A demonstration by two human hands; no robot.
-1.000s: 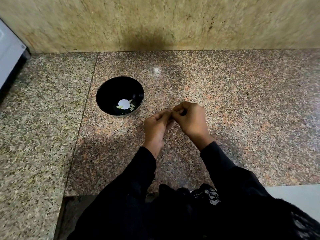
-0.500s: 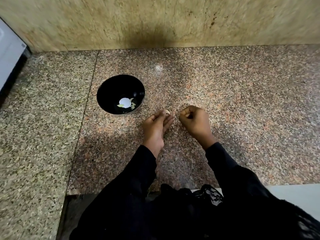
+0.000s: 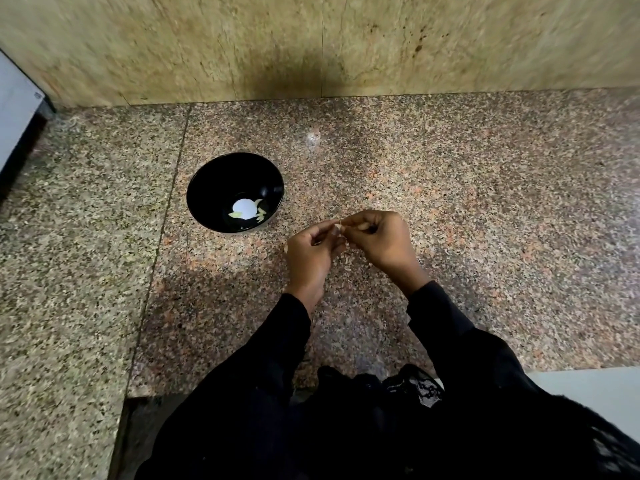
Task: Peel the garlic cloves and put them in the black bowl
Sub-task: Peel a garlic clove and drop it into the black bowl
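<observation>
**Mid-peel on one clove, bowl waiting off to the side**

Both hands are up together over the table (image 3: pixel 450 202). The left hand (image 3: pixel 311 252) has its fingers curled in around a garlic clove (image 3: pixel 337 226), and the right hand (image 3: pixel 382 237) is pinched in tight at the same spot, fingertips of both hands touching. Looks to me like the skin is getting picked off right now, so this is the peeling step, not the drop-off.

The black bowl (image 3: pixel 207 181) sits near the fingers, to their left and a bit farther from the person. There are pale bits in the bottom, plus a bright white patch that could just be glare.

Next up, I'd guess: get the rest of the skin loose, then carry the bare clove over and drop it in.

Hard to tell stuff: the clove is mostly buried between the fingers, only a pale sliver shows, so no idea how much skin is left. Can't see any other cloves anywhere. Dark sleeves fill the bottom of the view.
</observation>
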